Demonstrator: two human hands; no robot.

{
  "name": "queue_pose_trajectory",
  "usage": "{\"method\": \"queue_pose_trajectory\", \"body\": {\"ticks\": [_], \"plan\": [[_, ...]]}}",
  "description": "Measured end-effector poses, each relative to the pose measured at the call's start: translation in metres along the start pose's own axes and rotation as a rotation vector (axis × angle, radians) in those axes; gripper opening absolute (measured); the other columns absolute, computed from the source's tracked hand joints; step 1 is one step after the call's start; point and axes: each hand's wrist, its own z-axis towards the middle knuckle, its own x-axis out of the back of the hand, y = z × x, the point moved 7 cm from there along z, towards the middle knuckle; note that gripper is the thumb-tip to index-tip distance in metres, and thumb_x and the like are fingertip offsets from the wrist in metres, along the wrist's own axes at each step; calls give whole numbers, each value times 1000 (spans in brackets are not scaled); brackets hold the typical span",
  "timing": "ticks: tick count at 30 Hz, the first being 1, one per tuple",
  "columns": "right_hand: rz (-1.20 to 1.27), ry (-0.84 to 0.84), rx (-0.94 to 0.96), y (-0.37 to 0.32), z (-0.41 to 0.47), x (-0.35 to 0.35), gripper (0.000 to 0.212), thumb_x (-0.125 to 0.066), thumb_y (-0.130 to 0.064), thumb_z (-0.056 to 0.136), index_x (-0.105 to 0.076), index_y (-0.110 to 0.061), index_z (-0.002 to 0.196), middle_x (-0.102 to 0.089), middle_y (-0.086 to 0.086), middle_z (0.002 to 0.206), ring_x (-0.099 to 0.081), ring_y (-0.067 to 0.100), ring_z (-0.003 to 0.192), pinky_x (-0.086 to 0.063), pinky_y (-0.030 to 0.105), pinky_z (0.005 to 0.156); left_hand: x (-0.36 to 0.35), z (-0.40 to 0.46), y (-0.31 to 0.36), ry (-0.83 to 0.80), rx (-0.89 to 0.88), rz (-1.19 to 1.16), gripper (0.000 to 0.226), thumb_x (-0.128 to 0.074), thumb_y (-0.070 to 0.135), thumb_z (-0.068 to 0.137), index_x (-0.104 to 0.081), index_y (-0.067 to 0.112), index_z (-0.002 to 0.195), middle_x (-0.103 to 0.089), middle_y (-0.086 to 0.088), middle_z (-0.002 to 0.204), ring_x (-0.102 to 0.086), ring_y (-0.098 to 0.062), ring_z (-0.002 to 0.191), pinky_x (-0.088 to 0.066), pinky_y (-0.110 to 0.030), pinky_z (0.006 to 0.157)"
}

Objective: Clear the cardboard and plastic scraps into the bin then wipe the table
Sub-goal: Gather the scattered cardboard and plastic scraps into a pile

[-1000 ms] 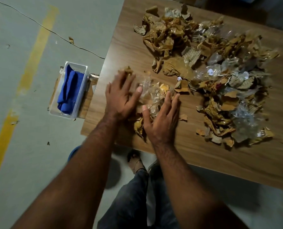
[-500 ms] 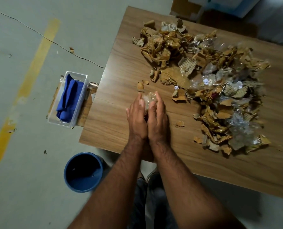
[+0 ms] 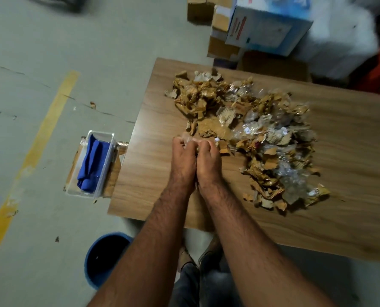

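Left hand: the left hand (image 3: 183,156) was over the table, pressed side by side against the right one, its fingers curled around a small bunch of scraps (image 3: 190,139).
Right hand: the right hand (image 3: 207,159) had its fingers curled on the same bunch, which showed only a little between the fingertips.
Scrap pile: the big pile of cardboard and plastic scraps (image 3: 248,134) lay on the wooden table (image 3: 153,173), just beside the hands, on their right and behind them.
Bin: the blue bin (image 3: 100,260) stood on the floor under the near left corner of the table.
Cloth: a blue cloth (image 3: 91,162) lay in a clear tray (image 3: 102,136) on the floor, left of the table.
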Motion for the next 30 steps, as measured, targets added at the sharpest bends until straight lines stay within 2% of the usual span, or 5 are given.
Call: {"method": "queue_pose_trajectory", "body": {"ticks": [10,19,23,26,30], "plan": [[152,274,43,-82,2,138,23,-52,-36,102,-72,-23,103,-71,-6,95,-70,16,90,-61,37,81,-129,-46,74,-171,-142,47,28,-48,22,103,-71,29,89,-75,-6,103,-73,-28,99,-61,-58,88],[152,418,188,-99,63,219,8,-53,-33,104,-60,-34,101,-65,0,114,-66,18,102,-59,38,82,-225,-40,63,-302,78,-99,71,-59,76,67,-73,21,109,-66,-16,129,-65,-38,117,-56,-61,98],[191,439,126,-78,96,229,45,-40,-52,106,-63,-18,125,-62,4,121,-62,12,98,-53,28,73,-246,-23,45,-284,84,-84,73,-49,82,75,-74,24,113,-69,-13,128,-67,-35,117,-55,-60,101],[193,394,82,-66,115,225,81,-26,-79,88,-62,-19,128,-64,5,123,-64,19,107,-57,41,90,-252,-6,33,-240,44,29,77,-37,93,72,-75,35,107,-66,-10,131,-64,-32,121,-52,-61,102],[-308,327,212,-67,129,221,74,-29,-68,96,-50,-19,147,-43,7,157,-45,26,139,-38,40,111,-255,16,35,-224,-174,359,86,-14,94,83,-69,43,125,-41,-5,163,-29,-30,155,-11,-67,126]]}}
